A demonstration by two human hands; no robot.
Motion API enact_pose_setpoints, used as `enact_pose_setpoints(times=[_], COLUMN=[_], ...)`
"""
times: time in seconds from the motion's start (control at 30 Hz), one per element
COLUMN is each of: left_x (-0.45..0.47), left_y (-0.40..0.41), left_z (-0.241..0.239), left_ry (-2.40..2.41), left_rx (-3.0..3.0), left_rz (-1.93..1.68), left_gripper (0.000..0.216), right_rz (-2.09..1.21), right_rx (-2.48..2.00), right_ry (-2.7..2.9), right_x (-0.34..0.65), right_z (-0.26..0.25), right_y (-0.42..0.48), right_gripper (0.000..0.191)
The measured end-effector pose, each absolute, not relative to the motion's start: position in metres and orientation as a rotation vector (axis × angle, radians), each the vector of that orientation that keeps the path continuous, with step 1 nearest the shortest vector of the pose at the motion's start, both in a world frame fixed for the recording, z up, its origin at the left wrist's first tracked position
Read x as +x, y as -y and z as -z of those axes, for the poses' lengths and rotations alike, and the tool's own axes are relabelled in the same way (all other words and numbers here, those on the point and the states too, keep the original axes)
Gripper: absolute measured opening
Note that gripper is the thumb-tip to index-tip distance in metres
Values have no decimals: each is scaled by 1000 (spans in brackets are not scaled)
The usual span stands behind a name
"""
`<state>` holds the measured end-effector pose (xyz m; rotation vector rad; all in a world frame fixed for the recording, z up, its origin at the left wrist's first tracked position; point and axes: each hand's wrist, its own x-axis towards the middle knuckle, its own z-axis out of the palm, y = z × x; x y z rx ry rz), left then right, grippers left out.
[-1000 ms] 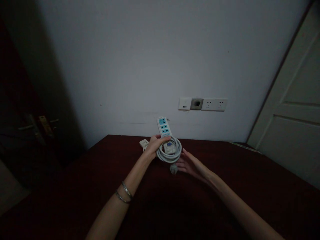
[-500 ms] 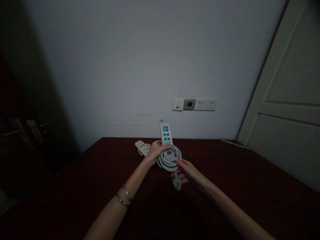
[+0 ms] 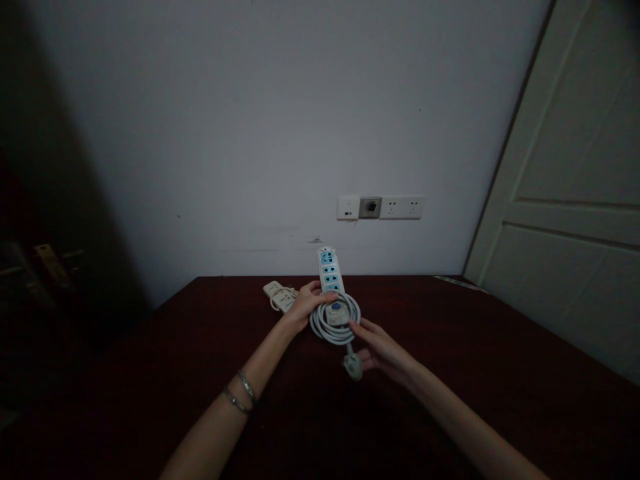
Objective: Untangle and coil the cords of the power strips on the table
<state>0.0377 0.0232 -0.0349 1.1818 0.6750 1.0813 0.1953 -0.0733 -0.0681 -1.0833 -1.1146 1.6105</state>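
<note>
Between my hands is a white power strip [image 3: 331, 270] with blue socket faces, its far end tilted up toward the wall. A grey-white cord [image 3: 320, 328] lies coiled in loops over its near end. My left hand [image 3: 306, 305] grips the strip and coil from the left, thumb across the top of the loops. On the right side, my right hand [image 3: 374, 345] pinches the coil between thumb and fingers. The plug [image 3: 353, 365] hangs below the coil, in front of my right fingers. Behind my left hand lies a second white power strip [image 3: 278, 293] with its own cord wound round it.
The dark red tabletop [image 3: 430, 333] meets a pale wall [image 3: 260, 147]. Wall sockets [image 3: 401, 208] are set in a row above the table. A panelled white door [image 3: 565, 207] stands at the right, and a door handle [image 3: 50, 263] shows in the dark left side.
The whole view has shifted slightly, so the wall sockets sit further left. Both hands keep their hold on the power strip and coil, which look almost unmoved.
</note>
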Motion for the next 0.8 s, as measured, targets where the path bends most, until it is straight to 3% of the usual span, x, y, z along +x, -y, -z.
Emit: enact_pose_setpoints(times=[0.47, 0.8], left_x=[69, 210], left_y=[-38, -74], left_z=[55, 82], left_ry=[-672, -683], left_rx=[1279, 1152], left_rz=[-924, -750], left_gripper=[43, 30], right_rz=[-1620, -1488], right_rx=[-1106, -1325], right_ry=[1010, 732], right_x=[228, 343], right_z=[77, 97], right_y=[69, 55], right_gripper=[47, 43])
